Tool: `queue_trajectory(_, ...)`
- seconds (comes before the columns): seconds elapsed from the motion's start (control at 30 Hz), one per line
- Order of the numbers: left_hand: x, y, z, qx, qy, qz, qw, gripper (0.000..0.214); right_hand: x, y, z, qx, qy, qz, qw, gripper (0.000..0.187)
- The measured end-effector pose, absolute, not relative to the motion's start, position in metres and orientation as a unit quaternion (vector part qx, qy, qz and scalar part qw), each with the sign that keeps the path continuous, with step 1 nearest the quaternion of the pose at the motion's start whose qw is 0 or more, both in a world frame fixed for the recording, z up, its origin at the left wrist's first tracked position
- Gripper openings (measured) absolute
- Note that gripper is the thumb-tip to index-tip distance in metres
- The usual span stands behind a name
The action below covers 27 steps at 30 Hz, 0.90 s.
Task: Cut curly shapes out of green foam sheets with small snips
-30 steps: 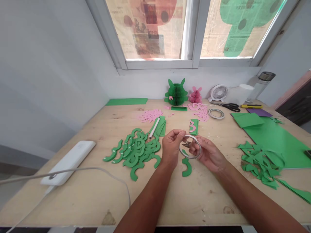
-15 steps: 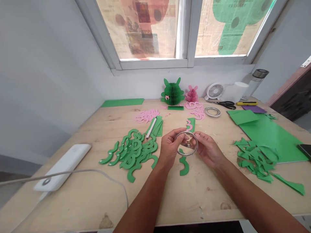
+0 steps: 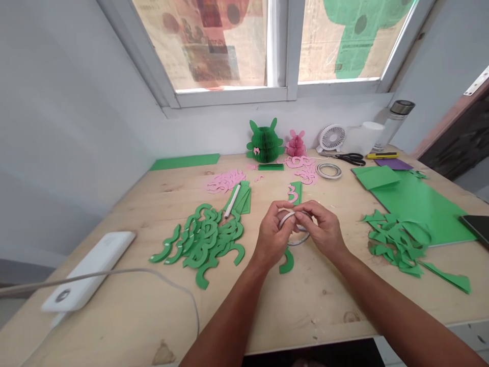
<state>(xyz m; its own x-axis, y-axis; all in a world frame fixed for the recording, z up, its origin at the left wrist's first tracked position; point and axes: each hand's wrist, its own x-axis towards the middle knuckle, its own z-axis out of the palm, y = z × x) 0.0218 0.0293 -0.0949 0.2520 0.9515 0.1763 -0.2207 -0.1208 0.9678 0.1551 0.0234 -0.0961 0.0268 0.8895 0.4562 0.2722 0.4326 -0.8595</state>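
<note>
A thin white roll of tape (image 3: pixel 301 241) is held up over the middle of the table. My left hand (image 3: pixel 273 237) pinches it at the left, and my right hand (image 3: pixel 324 228) grips it from the right. Both sets of fingertips meet at the ring's upper edge, partly covering it. Below the roll, a curved green paper piece (image 3: pixel 287 262) lies on the wood, its upper part hidden. Just beyond my fingers is a green strip (image 3: pixel 298 189) with a pink wavy cutout (image 3: pixel 292 194) on it. To the left spreads a pile of green wavy cutouts (image 3: pixel 208 234).
A white pen (image 3: pixel 233 201) rests on green strips. Behind stand green (image 3: pixel 266 144) and pink (image 3: pixel 296 144) paper figures. Another tape roll (image 3: pixel 328 171), scissors (image 3: pixel 349 158) and a fan (image 3: pixel 331 138) are back right. Green scraps (image 3: pixel 399 242) lie right, a white power bank (image 3: pixel 89 270) left.
The roll has tilted from facing me to lying flatter, and my fingertips have come together at its upper edge. The whole view has shifted slightly.
</note>
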Motion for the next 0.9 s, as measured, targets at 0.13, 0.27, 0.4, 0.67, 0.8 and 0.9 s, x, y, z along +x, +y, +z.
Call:
queue_trajectory(0.13, 0.0219, 0.0275, -0.091, 0.54, 0.333, 0.511, 0.58, 0.025, 0.157, 0.0227, -0.0916, -0.456, -0.685, 0.22, 0.524, 0.015)
queue_trajectory(0.27, 0.0212, 0.0265, -0.0895, 0.537, 0.328, 0.517, 0.58, 0.026, 0.1565, 0.0217, -0.0915, -0.457, -0.687, 0.219, 0.52, 0.016)
queue_trajectory(0.4, 0.0213, 0.0247, -0.0911, 0.58, 0.339, 0.504, 0.542, 0.023, 0.1559, 0.0214, -0.0917, -0.463, -0.674, 0.246, 0.52, 0.013)
queue_trajectory(0.67, 0.022, 0.0229, -0.0952, 0.624, 0.35, 0.492, 0.496, 0.024, 0.1564, 0.0221, -0.0928, -0.471, -0.64, 0.31, 0.522, 0.013)
queue_trajectory(0.8, 0.0215, 0.024, -0.0983, 0.625, 0.346, 0.491, 0.499, 0.026, 0.1561, 0.0229, -0.0959, -0.452, -0.587, 0.393, 0.545, 0.016)
queue_trajectory(0.9, 0.0218, 0.0236, -0.0989, 0.629, 0.349, 0.485, 0.498, 0.026, 0.1562, 0.0223, -0.0947, -0.465, -0.592, 0.377, 0.54, 0.014)
